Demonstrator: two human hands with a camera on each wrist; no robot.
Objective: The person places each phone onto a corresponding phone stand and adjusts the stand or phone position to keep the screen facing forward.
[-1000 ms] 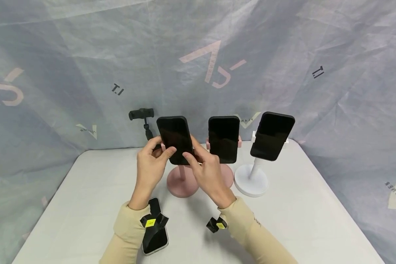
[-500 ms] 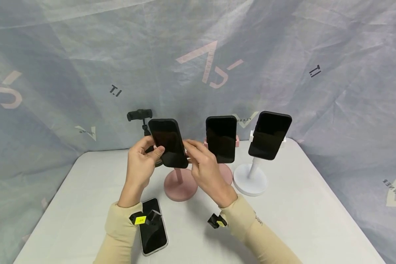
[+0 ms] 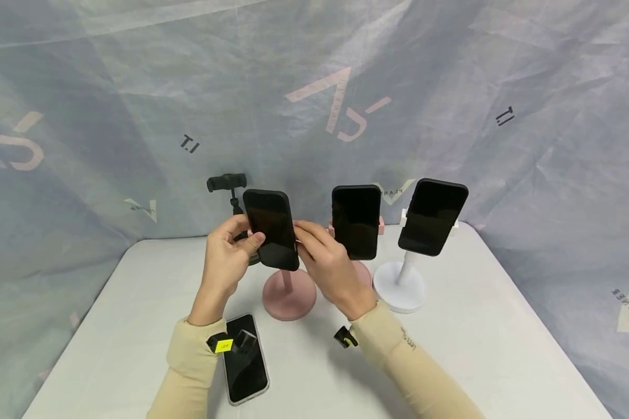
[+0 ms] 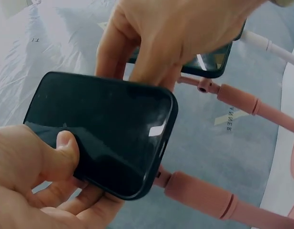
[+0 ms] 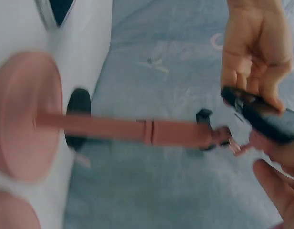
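Observation:
A black phone [image 3: 269, 224] tilts in front of the left pink stand [image 3: 289, 295]. My left hand [image 3: 222, 265] grips its left side, thumb on the screen and fingers behind; the left wrist view shows this phone [image 4: 108, 124] and hand [image 4: 32, 167] closely. At the other long edge, my right hand [image 3: 336, 273] has its fingers curled behind the phone, around the stand's clamp. In the right wrist view, the right hand's fingers [image 5: 275, 186] are beside the small pink parts atop the post [image 5: 180, 132]. The phone hides most of the clamp.
Another pink stand holds a black phone [image 3: 355, 224]; right of it, a white stand [image 3: 399, 288] holds a tilted phone [image 3: 432, 218]. A black stand [image 3: 226, 182] is behind at left. A phone with a light edge [image 3: 245, 372] lies flat beneath my left wrist on the white table [image 3: 451, 349].
The phone has shifted slightly left and down and leans more. My right thumb has left the screen, and the right fingers have moved to the phone's side. My left hand keeps its grip.

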